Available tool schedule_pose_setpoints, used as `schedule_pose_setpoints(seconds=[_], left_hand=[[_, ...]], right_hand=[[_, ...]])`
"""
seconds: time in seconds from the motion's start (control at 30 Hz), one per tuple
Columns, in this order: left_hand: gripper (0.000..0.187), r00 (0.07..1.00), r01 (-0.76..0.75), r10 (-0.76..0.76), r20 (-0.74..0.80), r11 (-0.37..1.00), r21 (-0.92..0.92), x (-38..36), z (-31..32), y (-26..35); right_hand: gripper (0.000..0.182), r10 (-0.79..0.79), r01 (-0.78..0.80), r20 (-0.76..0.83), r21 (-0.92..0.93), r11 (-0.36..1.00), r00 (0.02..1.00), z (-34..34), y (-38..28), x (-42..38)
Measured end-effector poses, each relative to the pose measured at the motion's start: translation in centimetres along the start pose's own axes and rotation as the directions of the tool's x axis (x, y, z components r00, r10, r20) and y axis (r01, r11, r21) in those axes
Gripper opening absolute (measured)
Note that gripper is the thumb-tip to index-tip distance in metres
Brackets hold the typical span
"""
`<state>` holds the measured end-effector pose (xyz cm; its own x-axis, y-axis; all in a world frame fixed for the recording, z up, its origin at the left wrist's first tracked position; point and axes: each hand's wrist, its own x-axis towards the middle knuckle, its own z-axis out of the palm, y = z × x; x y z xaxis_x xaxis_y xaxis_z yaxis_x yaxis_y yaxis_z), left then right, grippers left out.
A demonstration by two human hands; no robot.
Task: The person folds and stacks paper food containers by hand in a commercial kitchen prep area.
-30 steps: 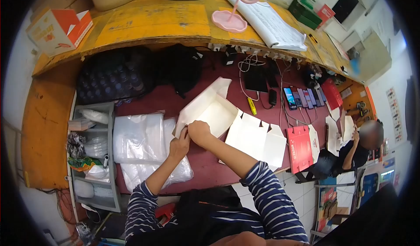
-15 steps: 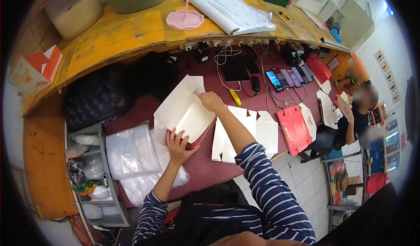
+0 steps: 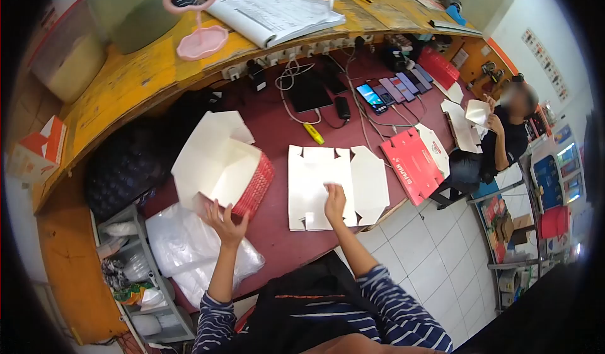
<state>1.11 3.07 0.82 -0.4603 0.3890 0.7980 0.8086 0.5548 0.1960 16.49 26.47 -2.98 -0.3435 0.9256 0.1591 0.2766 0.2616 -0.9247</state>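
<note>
A partly folded cardboard box (image 3: 255, 181), white inside with red patterned outer walls, stands on the dark red table with its big flaps raised. My left hand (image 3: 227, 225) grips its near corner, fingers on one wall and thumb by the red side. Over the flat white box blanks (image 3: 368, 181), my right hand (image 3: 335, 204) hangs with loosely curled fingers, their tips blurred by motion. To the right lies a flat red box blank (image 3: 413, 165) printed with white lettering.
Clear plastic bags (image 3: 183, 247) lie left of me, beside a grey drawer rack (image 3: 145, 269). Phones (image 3: 372, 97), cables and a yellow highlighter (image 3: 313, 133) are farther back. A shelf (image 3: 246, 51) runs above them. At the right a person (image 3: 504, 133) holds a white box piece.
My right hand has left the box's inner wall and moved down and right over the white blanks. The box has turned, showing more of its red side; my left hand stays on it.
</note>
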Motion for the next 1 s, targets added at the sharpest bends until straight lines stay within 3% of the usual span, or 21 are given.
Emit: schedule_pose_setpoints(seconds=[0.07,0.1,0.13,0.2,0.23,0.33,0.4,0.5,0.57,0.6,0.63,0.67,0.7,0.73,0.77,0.8,0.83,0.9,0.93,0.97,1.0], left_hand=[[0.048,0.988,-0.152,0.148,-0.042,0.981,-0.124,-1.2,1.5,3.8],[0.045,0.971,-0.168,0.212,0.111,0.935,-0.314,-2.5,2.2,6.1],[0.042,0.924,-0.153,0.3,0.238,0.859,-0.489,-3.0,3.1,8.6],[0.048,0.634,-0.066,0.556,0.537,0.731,-0.679,-1.7,4.7,14.3],[0.054,0.547,-0.055,0.555,0.626,0.77,-0.636,-1.9,5.3,16.2],[0.061,0.545,-0.174,0.502,0.671,0.851,-0.495,-4.1,9.1,17.7],[0.047,0.492,-0.06,0.497,0.715,0.839,-0.541,-3.7,9.8,17.4],[0.029,0.369,0.019,0.526,0.766,0.82,-0.572,-3.4,10.6,16.5],[0.025,0.416,0.104,0.486,0.769,0.814,-0.571,-0.4,9.3,16.4],[0.024,0.476,0.301,0.368,0.799,0.785,-0.541,1.0,8.8,16.5],[0.024,0.51,0.486,0.238,0.827,0.713,-0.505,1.7,8.6,16.6],[0.029,0.64,0.585,0.177,0.748,0.519,-0.623,1.7,8.8,16.7],[0.029,0.634,0.584,0.182,0.752,0.525,-0.619,2.3,8.1,17.1],[0.029,0.644,0.692,0.074,0.762,0.367,-0.621,3.8,6.7,18.0],[0.03,0.628,0.767,-0.031,0.777,0.189,-0.613,5.0,5.5,18.9],[0.029,0.651,0.759,-0.09,0.754,0.099,-0.643,5.6,4.6,19.6],[0.029,0.644,0.765,-0.08,0.761,0.1,-0.636,6.4,3.6,19.9],[0.02,0.58,0.788,-0.027,0.814,-0.236,-0.569,7.4,2.2,20.6],[0.025,0.6,0.787,0.117,0.791,-0.263,-0.558,7.3,2.4,19.8],[0.025,0.597,0.791,0.135,0.791,-0.265,-0.552,7.6,2.3,19.3],[0.026,0.633,0.771,0.146,0.76,-0.208,-0.602,7.9,2.1,19.0]], right_hand=[[0.027,0.087,-0.084,-0.124,0.03,0.996,0.988,-2.9,2.8,-3.0],[0.027,0.116,-0.13,-0.169,-0.08,0.988,0.979,-4.0,3.6,-4.5],[0.027,0.14,-0.154,-0.178,-0.066,0.986,0.974,-4.7,4.4,-5.5],[0.027,0.095,-0.107,-0.219,-0.043,0.993,0.971,-5.6,4.8,-7.2],[0.027,0.089,-0.101,-0.232,-0.042,0.994,0.969,-6.1,5.0,-7.7],[0.027,0.177,-0.169,-0.169,0.061,0.984,0.969,-8.1,4.2,-8.0],[0.026,0.367,-0.373,0.074,0.235,0.897,0.927,-9.8,2.5,-8.6],[0.027,0.411,-0.443,0.165,0.354,0.823,0.896,-10.2,2.5,-9.7],[0.028,0.422,-0.488,0.252,0.329,0.809,0.871,-10.2,2.6,-10.4],[0.028,0.41,-0.542,0.444,0.228,0.809,0.797,-10.0,1.8,-10.4],[0.029,0.393,-0.572,0.615,0.116,0.812,0.683,-9.9,0.6,-10.2],[0.029,0.393,-0.574,0.615,0.121,0.81,0.684,-9.7,-0.6,-10.1],[0.027,0.418,-0.691,0.725,0.111,0.714,0.548,-9.5,-2.4,-10.0],[0.027,0.412,-0.791,0.818,0.082,0.607,0.401,-9.3,-4.0,-9.8],[0.027,0.413,-0.796,0.817,0.088,0.599,0.401,-9.2,-5.5,-9.5],[0.025,0.355,-0.847,0.795,0.341,0.407,0.491,-9.3,-6.9,-9.2],[0.023,0.322,-0.809,0.744,0.561,0.175,0.585,-9.5,-7.5,-8.9],[0.02,0.305,-0.638,0.592,0.767,0.072,0.746,-11.2,-6.3,-8.1],[0.019,0.128,-0.584,0.589,0.808,-0.072,0.798,-12.6,-4.8,-7.2],[0.018,-0.047,-0.534,0.537,0.816,-0.221,0.842,-13.9,-3.7,-6.3],[0.018,-0.037,-0.516,0.521,0.829,-0.216,0.853,-15.1,-5.1,-5.5]])
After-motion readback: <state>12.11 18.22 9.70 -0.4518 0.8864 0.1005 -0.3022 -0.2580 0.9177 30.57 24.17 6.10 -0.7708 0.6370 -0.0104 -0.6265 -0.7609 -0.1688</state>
